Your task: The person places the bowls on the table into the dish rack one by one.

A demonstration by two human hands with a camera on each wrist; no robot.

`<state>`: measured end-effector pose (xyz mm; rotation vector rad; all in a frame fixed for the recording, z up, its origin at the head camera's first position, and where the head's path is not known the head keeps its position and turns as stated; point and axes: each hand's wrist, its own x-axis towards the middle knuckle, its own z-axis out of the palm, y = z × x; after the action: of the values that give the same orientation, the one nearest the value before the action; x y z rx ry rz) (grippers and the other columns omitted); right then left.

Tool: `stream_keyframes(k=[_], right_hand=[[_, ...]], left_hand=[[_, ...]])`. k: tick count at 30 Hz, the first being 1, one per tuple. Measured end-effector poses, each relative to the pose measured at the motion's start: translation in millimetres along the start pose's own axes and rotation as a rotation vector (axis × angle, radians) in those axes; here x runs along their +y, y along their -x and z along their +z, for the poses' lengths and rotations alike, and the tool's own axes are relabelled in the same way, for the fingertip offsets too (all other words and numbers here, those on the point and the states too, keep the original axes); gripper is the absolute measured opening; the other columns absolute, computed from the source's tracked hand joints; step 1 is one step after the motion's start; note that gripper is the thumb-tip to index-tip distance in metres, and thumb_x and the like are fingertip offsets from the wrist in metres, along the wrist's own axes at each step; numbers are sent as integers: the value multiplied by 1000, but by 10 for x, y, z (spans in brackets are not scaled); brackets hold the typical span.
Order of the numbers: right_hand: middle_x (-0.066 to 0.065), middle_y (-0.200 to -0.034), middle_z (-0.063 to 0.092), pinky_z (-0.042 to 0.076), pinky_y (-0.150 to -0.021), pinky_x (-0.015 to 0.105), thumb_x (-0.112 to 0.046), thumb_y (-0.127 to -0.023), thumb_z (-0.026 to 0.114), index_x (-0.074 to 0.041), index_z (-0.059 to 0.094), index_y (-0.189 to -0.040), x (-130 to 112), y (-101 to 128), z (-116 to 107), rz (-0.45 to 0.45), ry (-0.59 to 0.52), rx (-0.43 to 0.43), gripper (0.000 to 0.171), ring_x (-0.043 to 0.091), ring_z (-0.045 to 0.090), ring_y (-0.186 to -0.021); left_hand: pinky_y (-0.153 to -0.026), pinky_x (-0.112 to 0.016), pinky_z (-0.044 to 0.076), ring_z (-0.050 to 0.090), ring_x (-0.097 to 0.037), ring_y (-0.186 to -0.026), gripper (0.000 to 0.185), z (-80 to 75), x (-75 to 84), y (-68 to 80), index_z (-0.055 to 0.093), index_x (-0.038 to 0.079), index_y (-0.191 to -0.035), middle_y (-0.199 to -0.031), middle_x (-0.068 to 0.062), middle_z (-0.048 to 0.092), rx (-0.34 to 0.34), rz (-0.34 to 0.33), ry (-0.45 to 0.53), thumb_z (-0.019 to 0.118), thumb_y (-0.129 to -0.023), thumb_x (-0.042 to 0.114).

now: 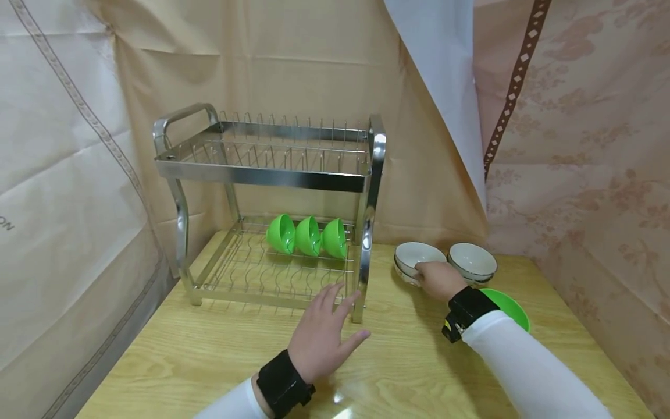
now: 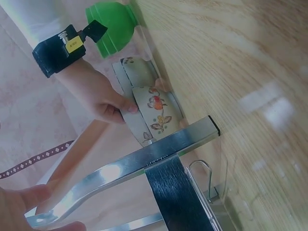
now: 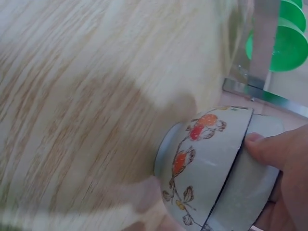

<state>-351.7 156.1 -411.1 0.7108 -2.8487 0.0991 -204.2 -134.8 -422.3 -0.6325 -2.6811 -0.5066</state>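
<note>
Three small green bowls (image 1: pixel 307 237) stand in a row in our head view, tipped on edge with their hollows facing right, on the lower shelf of a metal rack (image 1: pixel 262 176). We see the rack toward the back left corner of the worktop (image 1: pixel 413 372). To its right, near the back edge, are two nested white bowls, the upper bowl (image 1: pixel 419 254) sitting in the lower bowl (image 1: pixel 404 276). Our right hand (image 1: pixel 442 280) pinches the upper bowl at its near right rim. Beside that pair, closer to the back right corner, is another white stack (image 1: pixel 473 261); a larger green bowl (image 1: pixel 506 305) lies near the right edge, partly hidden by the right wrist. Our left hand (image 1: pixel 323 340) hangs before the rack's right front leg, fingers straight and spread, holding nothing; we cannot tell whether it touches the metal.

From the left wrist, we see part of the left hand beside the rack's leg. Beyond it, the right thumb presses the upper bowl's outer wall while the other fingers curl over the rim.

From the right wrist, we see the lower bowl's painted orange flowers and dark rim line. Our right thumb lies against the upper bowl just beside that line.
</note>
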Motion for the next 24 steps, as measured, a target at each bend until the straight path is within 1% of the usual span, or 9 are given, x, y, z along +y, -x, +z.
stream_keyframes(k=[3,6,9,12,14,17,19,21,24], right_hand=[[2,-72,63,51,-61,45,-13,-93,67,-10,64,-83,41,9,-17,-8,25,4,11,22,61,-65],[0,-67,59,49,-56,44,-14,-93,67,-12,59,-79,91,34,-62,-6,42,9,16,21,58,-60],[-2,-64,55,47,-52,44,-15,-93,67,-13,57,-77,123,94,-156,4,48,45,19,21,55,-57],[-4,-60,50,45,-50,44,-14,-92,67,-14,54,-75,113,214,-289,-10,59,110,22,21,53,-53],[-5,-58,45,42,-49,42,-13,-91,68,-15,50,-72,81,336,-374,-35,78,150,26,19,48,-50],[-8,-56,39,40,-50,39,-11,-89,69,-16,46,-71,-8,572,-460,-83,114,191,30,16,43,-50],[-9,-57,39,40,-51,38,-11,-87,70,-17,46,-72,-96,743,-485,-123,130,212,30,15,44,-51],[-11,-59,41,42,-53,36,-12,-86,71,-18,47,-73,-205,916,-484,-176,132,241,28,15,48,-54],[-13,-64,48,47,-57,34,-27,-101,54,-18,51,-77,-394,1157,-447,-287,112,300,26,13,54,-61]], left_hand=[[-111,-51,37,38,-34,-139,75,12,15,-16,40,23,-152,-153,-15,38,13,-1,6,32,-95,72],[-109,-50,40,41,-33,-137,75,23,39,-41,41,22,-151,-152,-16,40,18,6,21,33,-96,71],[-107,-49,42,42,-32,-136,73,33,67,-70,40,22,-151,-151,-15,41,19,4,43,34,-96,70],[-93,-46,53,45,-32,-134,72,41,99,-79,39,24,-152,-152,-14,40,8,-25,98,35,-96,70],[-88,-46,55,46,-33,-133,73,42,121,-70,37,24,-153,-153,-14,38,-13,-52,166,35,-96,70],[-91,-48,53,49,-32,-130,73,26,141,-41,35,23,-153,-155,-12,37,-63,-100,328,37,-96,69],[-98,-50,49,50,-31,-130,72,2,139,-19,35,22,-153,-155,-10,36,-106,-141,475,39,-97,66],[-100,-50,47,50,-30,-129,69,-21,128,2,34,21,-153,-155,-8,37,-151,-185,633,42,-98,62],[-96,-49,51,51,-34,-127,64,-39,111,23,33,18,-152,-152,-13,38,-228,-258,930,45,-101,55]])
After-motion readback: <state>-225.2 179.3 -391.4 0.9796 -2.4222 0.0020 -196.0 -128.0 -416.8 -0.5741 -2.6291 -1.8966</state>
